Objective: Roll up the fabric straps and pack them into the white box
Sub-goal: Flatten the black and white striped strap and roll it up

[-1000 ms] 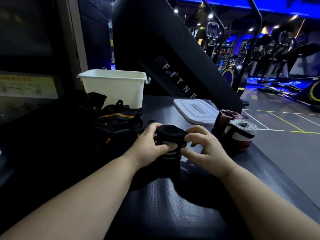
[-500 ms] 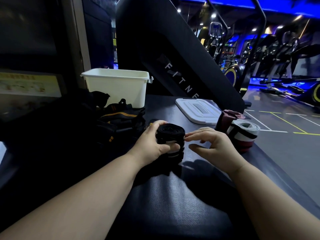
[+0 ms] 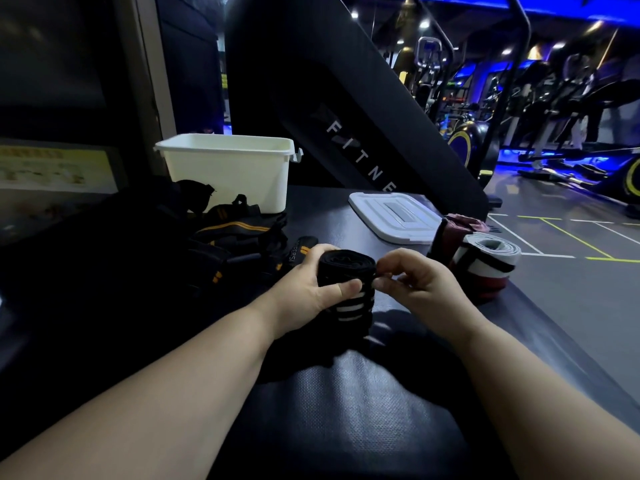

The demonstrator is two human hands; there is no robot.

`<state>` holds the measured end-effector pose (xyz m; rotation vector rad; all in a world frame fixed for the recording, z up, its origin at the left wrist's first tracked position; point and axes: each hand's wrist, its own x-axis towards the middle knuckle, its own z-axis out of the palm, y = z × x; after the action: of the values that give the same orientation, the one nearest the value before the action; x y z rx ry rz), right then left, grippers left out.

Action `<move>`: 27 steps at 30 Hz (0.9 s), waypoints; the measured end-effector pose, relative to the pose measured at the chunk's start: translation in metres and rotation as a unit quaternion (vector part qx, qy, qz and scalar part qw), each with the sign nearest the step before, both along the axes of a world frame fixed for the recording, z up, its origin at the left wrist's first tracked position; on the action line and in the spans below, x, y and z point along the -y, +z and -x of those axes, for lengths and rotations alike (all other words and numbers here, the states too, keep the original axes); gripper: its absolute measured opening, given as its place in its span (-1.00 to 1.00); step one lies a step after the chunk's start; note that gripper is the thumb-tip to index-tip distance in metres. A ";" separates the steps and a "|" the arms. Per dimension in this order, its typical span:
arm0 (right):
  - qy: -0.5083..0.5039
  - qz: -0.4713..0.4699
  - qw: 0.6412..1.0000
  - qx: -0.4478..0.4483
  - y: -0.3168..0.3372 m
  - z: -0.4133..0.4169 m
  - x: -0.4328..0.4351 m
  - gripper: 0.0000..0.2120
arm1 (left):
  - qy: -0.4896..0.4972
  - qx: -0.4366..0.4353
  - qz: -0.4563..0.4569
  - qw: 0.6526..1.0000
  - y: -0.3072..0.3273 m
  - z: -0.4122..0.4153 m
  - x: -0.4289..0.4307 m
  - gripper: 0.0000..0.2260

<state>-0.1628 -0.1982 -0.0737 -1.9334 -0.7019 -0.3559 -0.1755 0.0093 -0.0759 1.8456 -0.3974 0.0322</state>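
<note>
Between hands [image 3: 349, 289]: black roll [image 3: 346, 271] upright, axis vertical.

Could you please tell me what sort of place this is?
Most likely a gym: cardio machines stand in the background under blue light, a black panel reads FITNE, and wrist straps lie on the padded surface.

A gym: exercise machines [image 3: 561, 109] line the floor [image 3: 571, 282] at two o'clock, and a black panel [image 3: 346, 98] at twelve reads "FITNE".
</note>
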 end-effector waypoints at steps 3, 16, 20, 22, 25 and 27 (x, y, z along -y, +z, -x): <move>0.008 -0.024 0.999 -0.028 -0.001 -0.001 0.002 -0.88 | -0.010 0.001 -0.014 1.000 0.002 0.000 0.000 -0.53; 0.051 -0.044 0.994 -0.089 0.005 0.009 -0.003 -0.81 | -0.018 -0.008 -0.039 0.999 0.003 0.005 -0.003 -0.41; 0.055 -0.026 0.995 -0.078 0.005 0.013 -0.004 -0.77 | -0.016 -0.043 0.032 0.998 0.005 0.007 -0.002 -0.52; 0.055 -0.025 0.995 -0.082 0.006 0.014 -0.005 -0.76 | -0.019 -0.049 0.038 0.998 0.008 0.010 -0.002 -0.53; 0.067 -0.028 0.993 -0.093 0.007 0.011 -0.001 -0.57 | -0.023 -0.053 0.014 0.998 0.009 0.012 -0.004 -0.49; 0.071 -0.019 0.992 -0.103 0.008 0.010 0.002 -0.50 | -0.023 -0.056 0.004 0.998 0.010 0.012 -0.004 -0.48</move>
<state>-0.1726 -0.2000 -0.0661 -1.8416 -0.6862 -0.0805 -0.1875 0.0130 -0.0664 1.8208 -0.3597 -0.1014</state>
